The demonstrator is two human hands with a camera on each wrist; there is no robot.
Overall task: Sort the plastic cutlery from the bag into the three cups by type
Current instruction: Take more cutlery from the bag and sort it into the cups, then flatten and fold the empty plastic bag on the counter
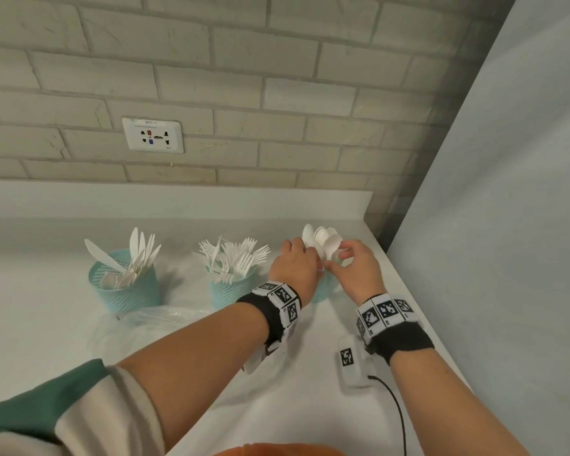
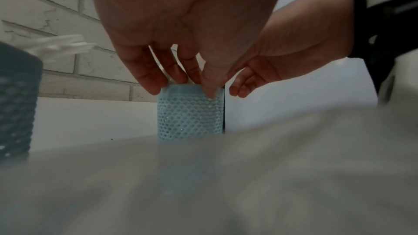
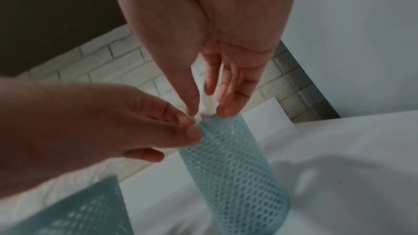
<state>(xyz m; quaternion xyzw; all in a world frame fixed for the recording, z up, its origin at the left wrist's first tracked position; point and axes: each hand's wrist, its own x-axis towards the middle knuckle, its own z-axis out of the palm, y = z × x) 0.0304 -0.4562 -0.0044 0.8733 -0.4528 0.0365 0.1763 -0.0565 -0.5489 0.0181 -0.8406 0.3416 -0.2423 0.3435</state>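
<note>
Three light-blue mesh cups stand in a row on the white counter (image 1: 46, 324). The left cup (image 1: 125, 287) holds white knives, the middle cup (image 1: 227, 291) white forks. Both hands meet over the right cup (image 1: 323, 292), also seen as the mesh cup (image 2: 190, 113) and the mesh cup (image 3: 235, 167). A bundle of white spoons (image 1: 321, 240) stands in it, bowls up. My left hand (image 1: 298, 261) pinches the spoon handles (image 3: 207, 104) from the left at the cup's rim. My right hand (image 1: 341, 260) holds them from the right, thumb against fingers. The handles' lower ends are hidden in the cup.
A crumpled clear plastic bag (image 1: 165, 315) lies in front of the left and middle cups. A white tagged device (image 1: 354, 363) with a black cable sits near my right wrist. A brick wall with a socket (image 1: 152, 135) runs behind; a grey panel (image 1: 507, 225) bounds the counter's right edge.
</note>
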